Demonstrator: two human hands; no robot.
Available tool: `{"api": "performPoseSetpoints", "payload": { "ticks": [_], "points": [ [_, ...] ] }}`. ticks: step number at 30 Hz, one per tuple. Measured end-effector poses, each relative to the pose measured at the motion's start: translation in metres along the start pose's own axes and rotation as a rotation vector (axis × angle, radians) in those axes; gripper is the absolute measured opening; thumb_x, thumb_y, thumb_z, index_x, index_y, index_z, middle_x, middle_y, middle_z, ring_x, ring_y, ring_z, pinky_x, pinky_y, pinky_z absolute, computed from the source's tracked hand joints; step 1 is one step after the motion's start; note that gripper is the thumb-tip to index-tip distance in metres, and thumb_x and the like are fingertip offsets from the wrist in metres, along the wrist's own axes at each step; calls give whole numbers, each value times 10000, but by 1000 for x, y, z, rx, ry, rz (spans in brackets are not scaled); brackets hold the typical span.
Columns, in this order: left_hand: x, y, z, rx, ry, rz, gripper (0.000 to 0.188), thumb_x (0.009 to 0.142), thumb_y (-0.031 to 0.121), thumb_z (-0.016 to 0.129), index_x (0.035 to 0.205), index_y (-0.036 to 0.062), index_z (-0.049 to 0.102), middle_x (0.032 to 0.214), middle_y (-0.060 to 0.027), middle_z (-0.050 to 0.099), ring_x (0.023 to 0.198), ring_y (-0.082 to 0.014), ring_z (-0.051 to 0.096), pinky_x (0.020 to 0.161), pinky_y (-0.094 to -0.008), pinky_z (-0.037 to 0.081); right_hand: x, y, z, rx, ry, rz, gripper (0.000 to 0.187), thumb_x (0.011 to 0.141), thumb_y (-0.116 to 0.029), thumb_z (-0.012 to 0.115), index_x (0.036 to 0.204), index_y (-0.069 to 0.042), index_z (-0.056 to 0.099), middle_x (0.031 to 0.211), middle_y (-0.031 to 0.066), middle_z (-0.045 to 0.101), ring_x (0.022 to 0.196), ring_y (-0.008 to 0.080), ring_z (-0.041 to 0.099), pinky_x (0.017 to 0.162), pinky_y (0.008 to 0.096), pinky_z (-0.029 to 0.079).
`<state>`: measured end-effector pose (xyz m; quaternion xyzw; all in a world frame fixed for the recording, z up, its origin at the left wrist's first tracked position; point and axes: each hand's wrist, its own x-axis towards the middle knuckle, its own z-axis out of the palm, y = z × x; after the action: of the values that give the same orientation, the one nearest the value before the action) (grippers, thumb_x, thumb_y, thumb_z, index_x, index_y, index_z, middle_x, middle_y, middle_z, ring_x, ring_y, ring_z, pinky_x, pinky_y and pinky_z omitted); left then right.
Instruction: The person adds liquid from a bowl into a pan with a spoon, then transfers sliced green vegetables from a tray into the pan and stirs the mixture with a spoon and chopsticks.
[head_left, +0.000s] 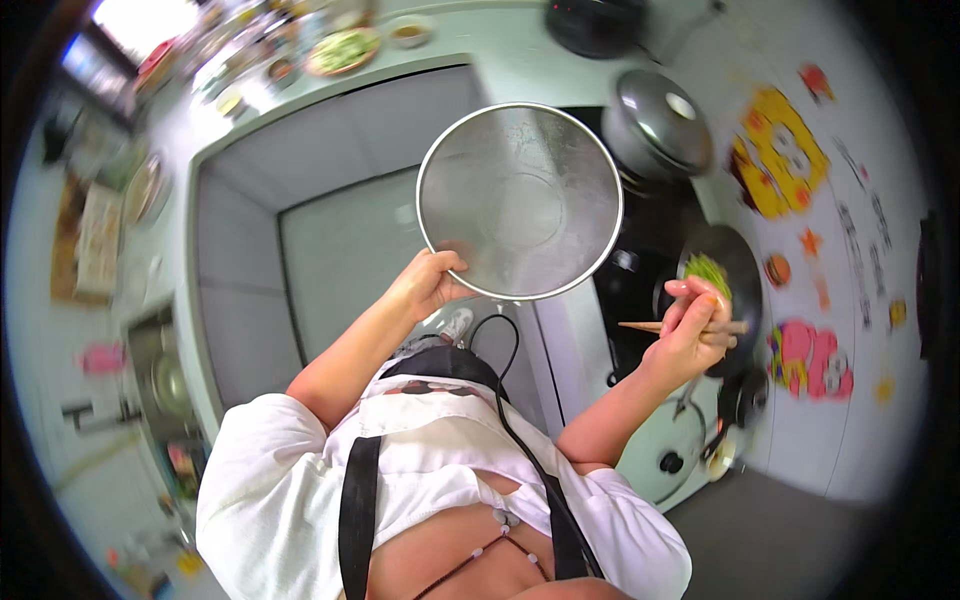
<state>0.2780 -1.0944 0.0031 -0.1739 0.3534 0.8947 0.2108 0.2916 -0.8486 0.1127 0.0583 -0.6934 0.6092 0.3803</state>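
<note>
In the head view, the left hand (432, 284) is closed on the near-left rim of a wide, round, silvery metal basin (520, 205), the thumb over the inside of the edge. The basin is held up in front of the body, its inner face toward the camera; its right side overlaps the black glass cooktop (640, 270) in view, though how high it hangs above that cannot be told. The right hand (692, 325) is curled around thin, pale wooden chopsticks (640, 326) that lie crosswise in its grip, one end pointing left; whether there is one stick or two is unclear.

Just beyond the right fingers, thin green vegetable shreds (707, 268) lie in a dark, round wok (745, 290) at the wall side. A lidded grey metal pot (658, 122) stands farther off, and a clear glass lid with a black knob (650, 450) lies nearer the body on the pale green surface (510, 45).

With one-sided support, the basin would likely tip easily, so a firm pinch at the rim and a steady wrist seem wise. Its far edge is best guided well clear of the pot. The chopsticks call for a light, secure hold, with the fingers off the wok's metal, which may be hot.
</note>
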Motion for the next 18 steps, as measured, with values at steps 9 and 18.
{"api": "performPoseSetpoints", "payload": {
  "ticks": [9,18],
  "points": [
    [-151,23,-150,-676,310,336,150,752,-4,473,898,-36,486,922,-134,571,809,-226,594,781,-328,503,-73,-26,205,327,-593,192,202,891,-183,465,855,-10,562,712,68,593,409,14,282,377,156,189],
    [-299,21,-280,-948,659,959,126,757,6,494,880,-20,491,906,-123,567,819,-231,582,792,-341,498,-229,-126,407,760,-1163,210,278,914,-250,415,849,-15,546,753,96,596,451,31,346,399,161,249]
  ]
}}
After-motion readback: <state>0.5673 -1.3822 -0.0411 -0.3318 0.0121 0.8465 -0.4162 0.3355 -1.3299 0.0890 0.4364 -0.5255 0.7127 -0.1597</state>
